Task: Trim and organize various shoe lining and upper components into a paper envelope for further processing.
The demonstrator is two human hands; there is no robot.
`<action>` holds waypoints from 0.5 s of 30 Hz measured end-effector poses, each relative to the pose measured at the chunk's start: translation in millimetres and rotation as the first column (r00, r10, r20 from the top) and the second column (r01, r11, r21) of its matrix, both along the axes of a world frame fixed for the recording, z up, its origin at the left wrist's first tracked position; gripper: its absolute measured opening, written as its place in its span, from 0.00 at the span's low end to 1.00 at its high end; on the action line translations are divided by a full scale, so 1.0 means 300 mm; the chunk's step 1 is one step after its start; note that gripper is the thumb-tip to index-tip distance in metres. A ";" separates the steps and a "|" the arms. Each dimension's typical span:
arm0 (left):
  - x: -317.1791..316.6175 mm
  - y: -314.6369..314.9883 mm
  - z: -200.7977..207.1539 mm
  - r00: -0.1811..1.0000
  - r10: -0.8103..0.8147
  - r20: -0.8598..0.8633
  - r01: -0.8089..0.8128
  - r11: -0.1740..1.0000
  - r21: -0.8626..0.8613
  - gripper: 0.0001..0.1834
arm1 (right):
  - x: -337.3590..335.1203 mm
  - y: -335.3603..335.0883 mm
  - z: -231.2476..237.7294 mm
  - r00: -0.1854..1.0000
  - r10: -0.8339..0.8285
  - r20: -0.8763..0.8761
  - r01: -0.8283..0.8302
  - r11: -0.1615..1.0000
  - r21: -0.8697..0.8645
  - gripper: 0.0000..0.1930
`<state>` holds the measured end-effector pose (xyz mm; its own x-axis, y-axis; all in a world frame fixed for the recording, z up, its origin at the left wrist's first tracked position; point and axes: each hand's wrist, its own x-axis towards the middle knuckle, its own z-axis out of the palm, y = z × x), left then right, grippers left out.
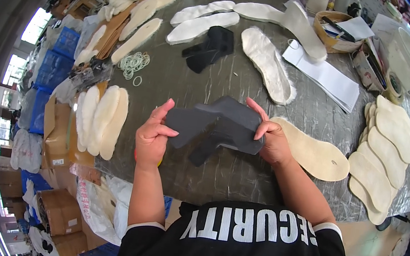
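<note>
Grey sheet point(239, 114) held at 2 ends above table point(197, 180), toward table's near edge, presumably to be kept spread. Insole stack point(382, 149) fanned by right edge, likely so single pieces can be lifted easily. Rubber bands point(134, 64) heaped toward left edge, probably to be kept from scattering. Left hand point(150, 135): fingers parted slightly, sheet's left end caught against thumb. Right hand point(274, 143): fingers closed on right end, thumb laid on top.

Single near fisheye view from the head, downward onto hands point(153, 133) and table point(185, 83).
</note>
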<state>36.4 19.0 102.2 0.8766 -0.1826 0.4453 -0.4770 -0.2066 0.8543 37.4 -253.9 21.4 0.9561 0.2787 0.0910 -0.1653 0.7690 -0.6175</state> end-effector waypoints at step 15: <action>0.000 -0.003 0.006 0.987 0.091 -0.133 -0.102 0.991 -0.082 0.10 | -0.007 0.007 -0.009 0.994 -0.105 0.022 0.107 0.981 -0.162 0.08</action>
<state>36.3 18.1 104.0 0.9392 -0.0597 0.3383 -0.3435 -0.1677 0.9241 35.2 -251.6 18.8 0.9800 0.1880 0.0656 -0.0794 0.6709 -0.7373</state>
